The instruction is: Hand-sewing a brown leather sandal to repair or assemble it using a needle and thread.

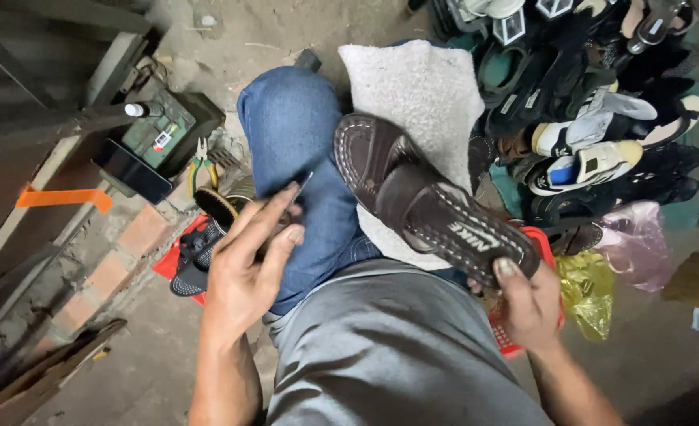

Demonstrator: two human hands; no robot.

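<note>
Head view: right hand fingers clamped on brown sandal, left hand pinching thin blade

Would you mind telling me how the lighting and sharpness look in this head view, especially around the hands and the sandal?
Head view: soft, even daylight, no harsh glare; the brown sandal and right hand are sharp; the left hand and its thin blade are slightly motion-blurred; the left-edge shelving falls into shadow; wide-angle bending stretches the edges.

Right hand grips brown sandal over knee; left hand pinches thin blade — shoe pile beyond.
</note>
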